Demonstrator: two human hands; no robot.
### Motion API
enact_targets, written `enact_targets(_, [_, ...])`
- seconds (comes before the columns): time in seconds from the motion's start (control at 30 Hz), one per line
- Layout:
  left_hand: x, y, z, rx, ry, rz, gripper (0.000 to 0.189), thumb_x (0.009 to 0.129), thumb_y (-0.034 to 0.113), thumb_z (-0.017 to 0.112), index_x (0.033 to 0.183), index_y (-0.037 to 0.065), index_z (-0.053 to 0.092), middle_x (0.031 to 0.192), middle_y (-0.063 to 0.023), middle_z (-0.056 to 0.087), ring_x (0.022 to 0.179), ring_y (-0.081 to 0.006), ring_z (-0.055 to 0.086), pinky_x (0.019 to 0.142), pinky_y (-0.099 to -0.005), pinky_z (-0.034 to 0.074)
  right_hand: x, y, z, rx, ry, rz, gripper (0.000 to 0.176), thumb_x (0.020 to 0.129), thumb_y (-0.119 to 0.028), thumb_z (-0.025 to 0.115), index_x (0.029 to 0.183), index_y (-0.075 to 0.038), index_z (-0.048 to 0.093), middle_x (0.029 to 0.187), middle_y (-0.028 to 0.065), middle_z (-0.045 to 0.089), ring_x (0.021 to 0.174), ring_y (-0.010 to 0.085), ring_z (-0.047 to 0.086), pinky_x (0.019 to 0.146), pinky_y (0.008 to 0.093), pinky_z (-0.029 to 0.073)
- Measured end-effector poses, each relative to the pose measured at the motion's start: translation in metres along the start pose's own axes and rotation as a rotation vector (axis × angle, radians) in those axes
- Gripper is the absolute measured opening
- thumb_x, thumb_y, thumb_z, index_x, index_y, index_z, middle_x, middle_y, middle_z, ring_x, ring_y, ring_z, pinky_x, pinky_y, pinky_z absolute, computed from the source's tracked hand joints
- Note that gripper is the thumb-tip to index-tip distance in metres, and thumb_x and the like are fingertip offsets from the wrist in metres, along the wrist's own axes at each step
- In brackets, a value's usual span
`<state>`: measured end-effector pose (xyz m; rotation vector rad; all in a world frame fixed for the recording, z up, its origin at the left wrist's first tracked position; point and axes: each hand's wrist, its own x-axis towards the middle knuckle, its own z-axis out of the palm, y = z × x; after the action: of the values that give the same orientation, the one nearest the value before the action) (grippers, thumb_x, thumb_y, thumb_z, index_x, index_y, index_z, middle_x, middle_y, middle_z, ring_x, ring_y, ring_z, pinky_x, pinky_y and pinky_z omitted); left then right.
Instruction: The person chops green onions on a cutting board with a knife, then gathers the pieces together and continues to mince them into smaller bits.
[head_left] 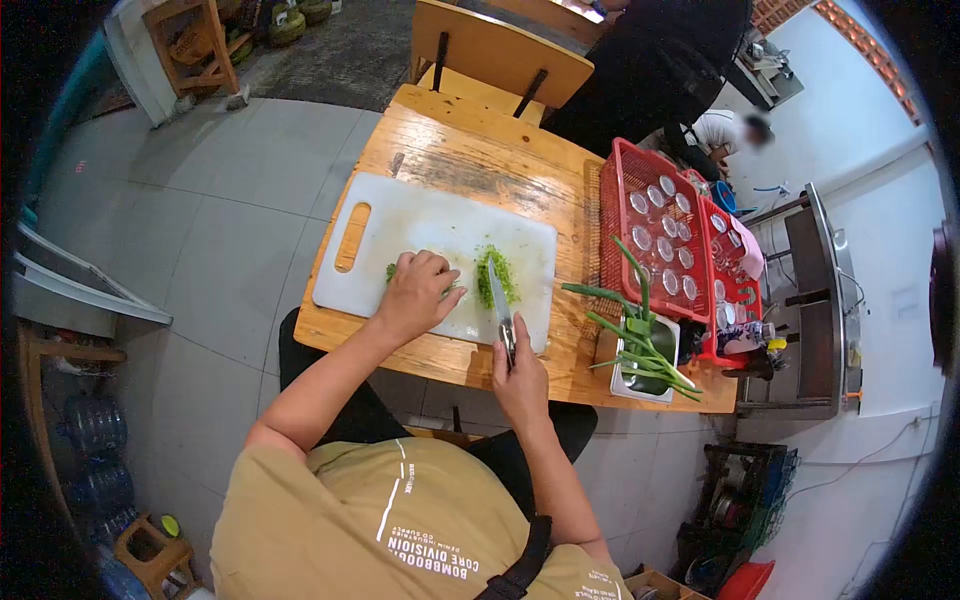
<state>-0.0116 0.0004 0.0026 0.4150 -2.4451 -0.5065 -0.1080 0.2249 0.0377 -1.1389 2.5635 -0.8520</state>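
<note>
A white cutting board point(400, 215) with a handle slot lies on the wooden table point(455, 130). My right hand point(520, 375) is wrapped round the handle of a knife point(500, 300), whose blade points away from me over a pile of chopped greens point(487, 282). Left of the pile, my left hand point(415, 295) rests on the board with its fingers curled over some greens point(391, 271), mostly hidden beneath it. To the right of the board, long green onion stalks point(645, 345) lie across a metal container point(668, 340).
Red plastic baskets point(612, 190) of clear cups stand at the table's right side. A wooden chair point(500, 50) is at the far edge. Someone in dark clothing stands beyond the table, and another person point(722, 135) is farther back, near a metal sink counter point(835, 300).
</note>
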Motion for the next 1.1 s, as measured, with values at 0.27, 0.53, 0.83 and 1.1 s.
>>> enact_targets(0.27, [0.019,0.024,-0.014,-0.043,0.030,0.086,0.025,0.096,0.022,0.078,0.119,0.012,0.081,0.116,-0.0081,0.069,0.122,-0.0293,0.061,0.108,-0.0484,0.042,0.002,0.005,0.001,-0.075,0.057,-0.087,0.060,0.108,-0.025,0.066,0.161,-0.004,0.046,0.091,0.0249,0.076,0.076,0.0433,0.075,0.066,0.0528,0.058])
enact_targets(0.53, [0.024,0.030,0.000,-0.081,-0.063,0.198,0.028,0.098,0.029,0.077,0.123,0.016,0.081,0.132,-0.0139,0.062,0.134,-0.0343,0.053,0.113,-0.0510,0.039,-0.003,0.004,-0.003,-0.156,0.094,-0.129,0.059,0.107,-0.024,0.068,0.159,-0.005,0.048,0.091,0.0231,0.075,0.075,0.0424,0.075,0.064,0.0509,0.058])
enact_targets(0.83, [0.038,0.011,0.020,0.033,-0.003,0.164,0.026,0.099,0.030,0.074,0.119,0.016,0.082,0.136,-0.0129,0.064,0.136,-0.0308,0.053,0.115,-0.0501,0.035,-0.012,0.008,-0.013,-0.039,0.064,-0.062,0.048,0.109,-0.024,0.065,0.152,-0.004,0.054,0.097,0.0239,0.076,0.076,0.0416,0.075,0.066,0.0504,0.059])
enact_targets(1.1, [0.026,0.025,0.014,-0.027,0.003,0.122,0.039,0.091,0.007,0.073,0.129,0.015,0.077,0.138,-0.0129,0.063,0.138,-0.0336,0.054,0.115,-0.0496,0.038,-0.007,0.029,-0.014,0.678,-0.173,0.358,0.031,0.118,-0.032,0.050,0.125,-0.003,0.059,0.078,0.0109,0.069,0.055,0.0170,0.063,0.051,0.0352,0.050])
